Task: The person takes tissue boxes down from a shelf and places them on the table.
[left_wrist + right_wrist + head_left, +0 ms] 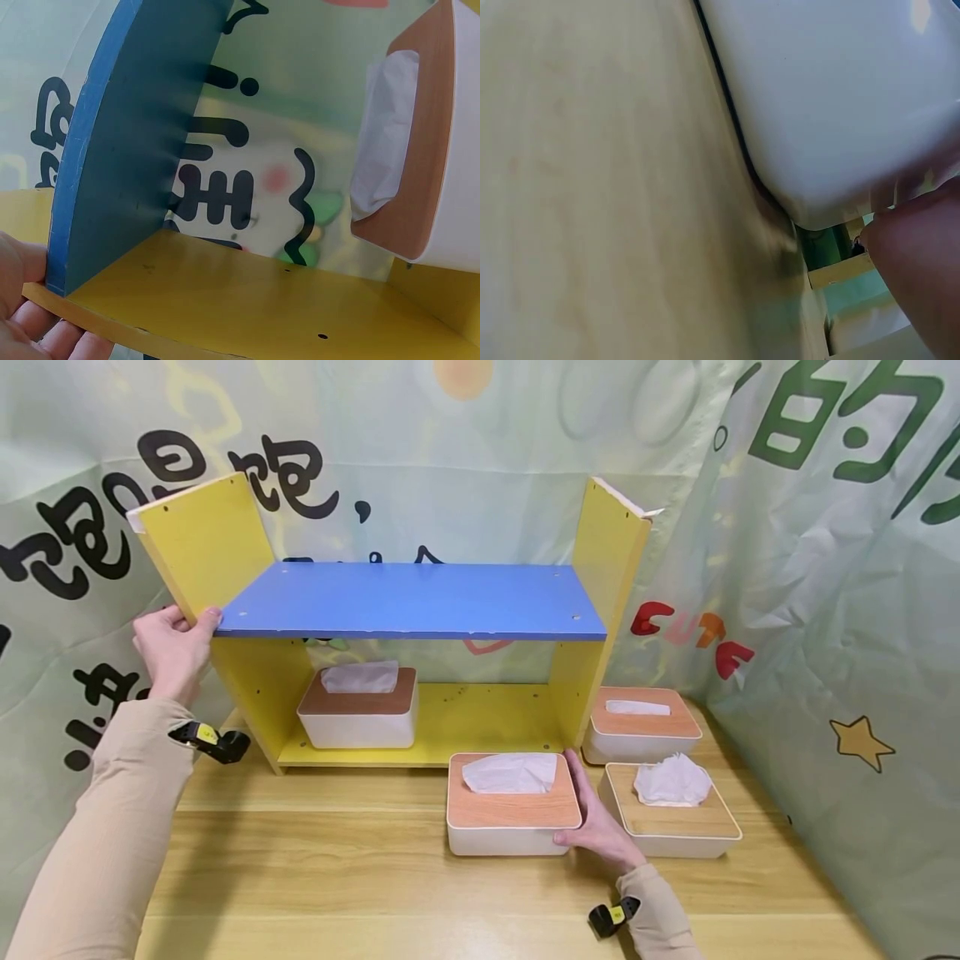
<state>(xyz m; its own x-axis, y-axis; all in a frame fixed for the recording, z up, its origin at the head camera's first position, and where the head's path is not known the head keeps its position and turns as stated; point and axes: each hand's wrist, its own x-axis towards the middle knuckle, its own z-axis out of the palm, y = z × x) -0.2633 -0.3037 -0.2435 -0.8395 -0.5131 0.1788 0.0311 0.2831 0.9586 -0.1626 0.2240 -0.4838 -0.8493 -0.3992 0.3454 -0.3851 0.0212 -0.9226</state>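
A small shelf unit has a blue middle board (420,602) between yellow side panels. My left hand (172,647) grips the front edge of the left panel (210,539), its thumb beside the blue board's corner. On the unit's yellow bottom board (480,718) sits a white tissue box with a brown lid (358,730), also seen in the left wrist view. In front of the unit, another tissue box (517,810) has a wood-coloured lid and a tissue poking out. My right hand (596,827) holds it by its right end, thumb at the front corner, fingers along the side.
To the right of the unit stand two more tissue boxes, one at the back (645,743) and one nearer (678,818), close by my right hand. The wooden table (360,902) runs up to a printed cloth backdrop (810,610) behind and at the sides.
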